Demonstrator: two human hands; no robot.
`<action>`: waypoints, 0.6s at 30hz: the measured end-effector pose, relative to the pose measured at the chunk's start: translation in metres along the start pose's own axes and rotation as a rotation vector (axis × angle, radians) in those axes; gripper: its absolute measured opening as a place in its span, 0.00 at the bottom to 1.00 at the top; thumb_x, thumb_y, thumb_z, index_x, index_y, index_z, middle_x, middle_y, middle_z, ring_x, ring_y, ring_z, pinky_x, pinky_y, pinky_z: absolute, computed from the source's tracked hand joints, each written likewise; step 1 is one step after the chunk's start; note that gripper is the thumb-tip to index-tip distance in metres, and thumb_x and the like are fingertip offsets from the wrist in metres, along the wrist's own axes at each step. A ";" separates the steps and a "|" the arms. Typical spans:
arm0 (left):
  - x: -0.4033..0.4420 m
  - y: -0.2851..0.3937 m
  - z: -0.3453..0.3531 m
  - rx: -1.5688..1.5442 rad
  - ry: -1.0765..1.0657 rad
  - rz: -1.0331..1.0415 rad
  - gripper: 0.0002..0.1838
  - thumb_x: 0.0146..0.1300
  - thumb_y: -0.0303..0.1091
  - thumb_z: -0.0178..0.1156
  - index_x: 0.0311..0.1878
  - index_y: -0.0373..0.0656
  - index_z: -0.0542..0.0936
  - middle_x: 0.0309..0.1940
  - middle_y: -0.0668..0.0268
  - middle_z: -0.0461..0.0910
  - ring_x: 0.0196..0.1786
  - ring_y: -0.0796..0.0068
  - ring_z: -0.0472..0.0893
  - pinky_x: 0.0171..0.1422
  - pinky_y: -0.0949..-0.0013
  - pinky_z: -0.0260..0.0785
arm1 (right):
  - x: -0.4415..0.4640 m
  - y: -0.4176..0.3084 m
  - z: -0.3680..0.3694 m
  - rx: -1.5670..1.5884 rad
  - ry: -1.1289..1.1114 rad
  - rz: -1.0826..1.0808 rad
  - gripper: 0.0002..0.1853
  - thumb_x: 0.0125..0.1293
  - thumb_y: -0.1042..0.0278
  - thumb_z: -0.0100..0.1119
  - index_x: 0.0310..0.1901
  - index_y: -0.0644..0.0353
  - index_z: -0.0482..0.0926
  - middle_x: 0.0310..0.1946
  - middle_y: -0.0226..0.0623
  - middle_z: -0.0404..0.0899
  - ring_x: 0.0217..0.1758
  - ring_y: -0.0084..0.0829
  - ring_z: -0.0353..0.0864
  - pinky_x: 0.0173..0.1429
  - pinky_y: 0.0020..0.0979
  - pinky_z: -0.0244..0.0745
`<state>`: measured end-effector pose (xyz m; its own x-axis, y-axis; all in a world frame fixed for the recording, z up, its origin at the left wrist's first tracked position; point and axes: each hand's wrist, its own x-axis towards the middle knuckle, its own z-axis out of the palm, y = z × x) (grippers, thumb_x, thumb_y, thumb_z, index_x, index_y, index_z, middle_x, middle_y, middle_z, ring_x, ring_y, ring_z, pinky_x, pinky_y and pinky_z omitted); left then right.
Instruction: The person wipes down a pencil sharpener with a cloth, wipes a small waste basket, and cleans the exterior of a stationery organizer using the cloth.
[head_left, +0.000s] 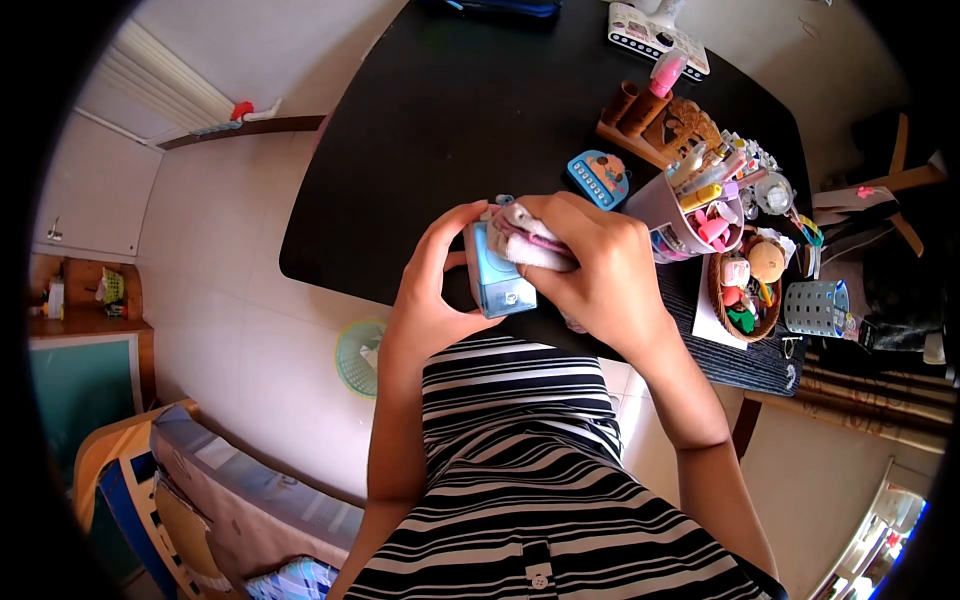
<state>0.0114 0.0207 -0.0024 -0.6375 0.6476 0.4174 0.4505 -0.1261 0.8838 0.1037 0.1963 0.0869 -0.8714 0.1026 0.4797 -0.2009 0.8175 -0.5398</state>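
A small light-blue box-like object [497, 272] with a clear or bluish lower end sits in the grip of my left hand [437, 262], its thumb at the near edge and fingers along the far side. My right hand [600, 262] is closed around a bunched white and pink cloth [527, 238], which presses on the object's upper face. Both hands are above the table's near edge, in front of a striped shirt. The object's exact kind is not clear, and its right side is partly hidden by the cloth and fingers.
On the black table [430, 130] are a blue toy-like keypad [599, 179], a wooden pen stand [640, 140], a pale organizer [668, 215] of pens, a wicker basket [742, 325] and a blue perforated basket [816, 308]. A green bin [352, 362] stands on the floor.
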 end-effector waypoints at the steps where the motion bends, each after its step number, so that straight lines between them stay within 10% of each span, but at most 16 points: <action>1: 0.001 0.001 0.001 -0.013 0.005 -0.016 0.53 0.41 0.26 0.83 0.74 0.45 0.68 0.72 0.57 0.72 0.72 0.58 0.76 0.63 0.59 0.80 | -0.002 -0.001 -0.002 0.018 -0.042 0.014 0.21 0.51 0.73 0.73 0.49 0.61 0.84 0.35 0.40 0.84 0.34 0.45 0.87 0.38 0.38 0.81; 18: 0.003 0.002 -0.003 -0.026 0.027 -0.035 0.53 0.42 0.23 0.83 0.75 0.46 0.67 0.71 0.58 0.72 0.72 0.60 0.75 0.63 0.60 0.78 | -0.029 -0.009 -0.002 0.071 -0.149 -0.032 0.22 0.48 0.74 0.75 0.49 0.60 0.85 0.32 0.37 0.83 0.30 0.42 0.85 0.35 0.37 0.79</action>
<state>0.0083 0.0204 0.0014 -0.6697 0.6313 0.3911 0.4115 -0.1229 0.9031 0.1316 0.1869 0.0787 -0.9197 -0.0128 0.3924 -0.2563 0.7767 -0.5754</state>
